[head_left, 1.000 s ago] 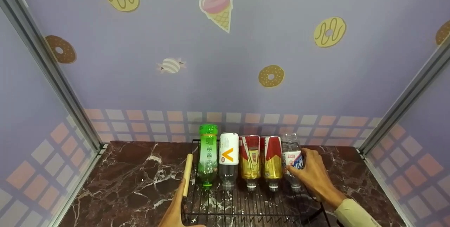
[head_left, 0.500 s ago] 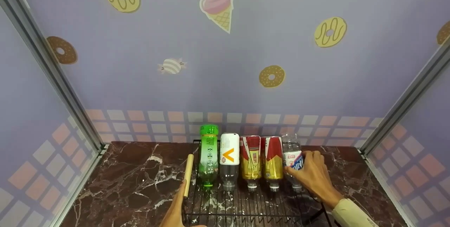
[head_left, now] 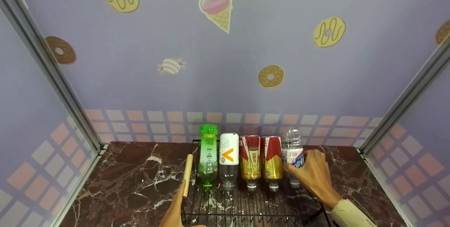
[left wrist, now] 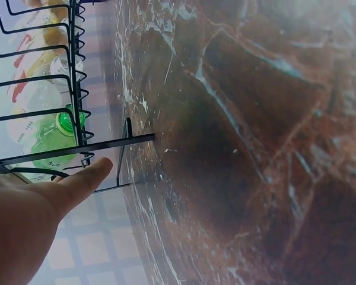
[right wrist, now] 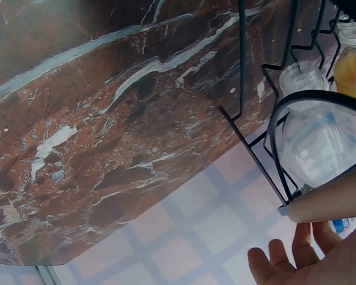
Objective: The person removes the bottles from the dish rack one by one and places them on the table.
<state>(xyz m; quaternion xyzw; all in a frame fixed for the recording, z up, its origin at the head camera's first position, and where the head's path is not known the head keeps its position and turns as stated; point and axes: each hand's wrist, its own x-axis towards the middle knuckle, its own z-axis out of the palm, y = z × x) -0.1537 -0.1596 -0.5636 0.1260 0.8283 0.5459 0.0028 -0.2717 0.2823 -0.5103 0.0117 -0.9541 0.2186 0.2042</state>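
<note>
My right hand (head_left: 313, 174) grips a clear plastic bottle (head_left: 292, 142) with a white, pink and blue label, thumb on the label and fingers round its right side. The bottle lies cap toward me at the right end of a black wire rack (head_left: 246, 215). Beside the rack's pale wooden handle (head_left: 188, 175), my left hand (head_left: 174, 207) rests with a straight finger along the side. In the left wrist view one finger of that hand (left wrist: 77, 193) reaches out by the rack's leg; its other fingers are hidden.
Left of the clear bottle lie two red-and-yellow bottles (head_left: 250, 156), a white-labelled bottle (head_left: 229, 149) with an orange V, and a green bottle (head_left: 208, 153). The rack stands on a dark red marbled counter (head_left: 140, 177). A lilac wall (head_left: 225, 90) rises behind.
The clear bottle has shifted slightly back toward the wall in my right hand, and its label has turned a little. My left hand, the rack and the other bottles look unmoved.
</note>
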